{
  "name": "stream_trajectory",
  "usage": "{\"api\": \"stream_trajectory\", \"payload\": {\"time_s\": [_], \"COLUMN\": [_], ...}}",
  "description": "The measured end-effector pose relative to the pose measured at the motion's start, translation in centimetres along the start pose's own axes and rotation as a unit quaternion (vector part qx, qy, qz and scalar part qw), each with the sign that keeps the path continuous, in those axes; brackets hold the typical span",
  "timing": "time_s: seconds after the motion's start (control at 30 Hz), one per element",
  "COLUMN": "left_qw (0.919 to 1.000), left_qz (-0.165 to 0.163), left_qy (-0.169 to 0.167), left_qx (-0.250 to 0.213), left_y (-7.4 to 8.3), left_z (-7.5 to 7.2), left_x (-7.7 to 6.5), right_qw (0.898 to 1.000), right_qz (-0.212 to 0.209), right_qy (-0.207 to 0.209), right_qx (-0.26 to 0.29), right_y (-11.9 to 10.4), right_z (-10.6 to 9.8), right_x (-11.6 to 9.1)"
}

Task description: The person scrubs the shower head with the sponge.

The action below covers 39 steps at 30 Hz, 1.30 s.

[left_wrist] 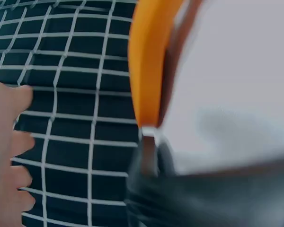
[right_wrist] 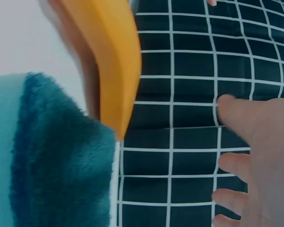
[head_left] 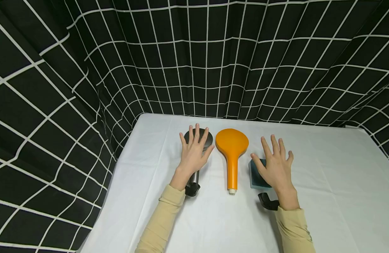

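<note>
My left hand (head_left: 192, 154) is held flat with fingers spread, overlapping a dark grey hand shower head (head_left: 195, 178). Part of its round face lies hidden behind the fingers. To the right of it, an orange hand shower head (head_left: 232, 147) with a white end fitting lies with its handle towards me. My right hand (head_left: 277, 168), also spread, covers part of a square teal pad (head_left: 257, 177), fuzzy on top in the right wrist view. Neither hand grips anything. In the left wrist view the grey shower head (left_wrist: 213, 203) looks blurred and close.
A white cloth (head_left: 232, 225) covers the table. Black curtains with a white grid (head_left: 197, 56) hang behind it and along both sides. Black wrist cameras sit at the left wrist (head_left: 192, 189) and right wrist (head_left: 268, 202). Beige sleeves cover both forearms.
</note>
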<state>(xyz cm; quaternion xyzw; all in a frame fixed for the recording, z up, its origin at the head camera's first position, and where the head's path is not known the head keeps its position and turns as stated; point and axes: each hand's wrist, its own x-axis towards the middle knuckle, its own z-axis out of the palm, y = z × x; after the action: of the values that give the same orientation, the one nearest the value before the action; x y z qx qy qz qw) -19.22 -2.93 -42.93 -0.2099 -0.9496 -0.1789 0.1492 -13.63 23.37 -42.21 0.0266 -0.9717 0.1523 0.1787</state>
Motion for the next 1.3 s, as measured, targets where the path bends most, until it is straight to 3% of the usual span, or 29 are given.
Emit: {"api": "stream_trajectory", "payload": {"time_s": [0.1, 0.17, 0.23, 0.3, 0.37, 0.43, 0.53, 0.63, 0.77, 0.93, 1.0, 1.1, 1.3], "left_qw": [0.9966, 0.9897, 0.9813, 0.9738, 0.9649, 0.9546, 0.9419, 0.9337, 0.9248, 0.9066, 0.8958, 0.8734, 0.8096], "left_qz": [0.014, 0.02, 0.018, -0.001, -0.036, -0.08, -0.137, -0.169, -0.192, -0.208, -0.214, -0.235, -0.272], "left_qy": [0.053, 0.085, 0.092, 0.062, 0.005, -0.055, -0.11, -0.125, -0.12, -0.124, -0.132, -0.15, -0.167], "left_qx": [-0.061, -0.113, -0.168, -0.219, -0.26, -0.282, -0.286, -0.29, -0.306, -0.346, -0.367, -0.399, -0.492], "left_y": [1.2, 2.1, 3.0, 3.7, 4.4, 4.9, 5.6, 6.1, 6.6, 6.9, 6.9, 6.6, 6.1], "left_z": [-0.5, -0.6, -0.6, -0.4, 0.2, 0.9, 2.2, 3.4, 4.4, 5.2, 5.5, 5.8, 6.6], "left_x": [0.0, -0.1, -0.2, -0.3, -0.4, -0.6, -1.0, -1.3, -1.5, -1.4, -1.2, -1.0, -0.3], "right_qw": [1.0, 1.0, 1.0, 0.999, 0.996, 0.988, 0.97, 0.961, 0.959, 0.953, 0.952, 0.951, 0.953], "right_qz": [0.002, 0.008, 0.019, 0.035, 0.058, 0.082, 0.119, 0.137, 0.145, 0.154, 0.155, 0.157, 0.159], "right_qy": [0.004, 0.006, 0.0, -0.025, -0.072, -0.133, -0.211, -0.241, -0.244, -0.257, -0.261, -0.263, -0.255], "right_qx": [0.001, 0.008, 0.01, 0.009, 0.007, 0.009, 0.014, 0.014, 0.021, 0.036, 0.038, 0.04, 0.048], "right_y": [-0.2, -0.3, -0.5, -0.8, -1.0, -1.2, -1.5, -1.7, -1.8, -1.7, -1.7, -1.6, -1.4], "right_z": [-0.5, -1.0, -1.5, -2.0, -2.2, -2.2, -1.7, -1.2, -0.9, -0.6, -0.5, -0.4, -0.6], "right_x": [-0.3, -0.5, -0.9, -1.2, -1.5, -1.8, -2.1, -2.3, -2.5, -2.6, -2.6, -2.7, -2.7]}}
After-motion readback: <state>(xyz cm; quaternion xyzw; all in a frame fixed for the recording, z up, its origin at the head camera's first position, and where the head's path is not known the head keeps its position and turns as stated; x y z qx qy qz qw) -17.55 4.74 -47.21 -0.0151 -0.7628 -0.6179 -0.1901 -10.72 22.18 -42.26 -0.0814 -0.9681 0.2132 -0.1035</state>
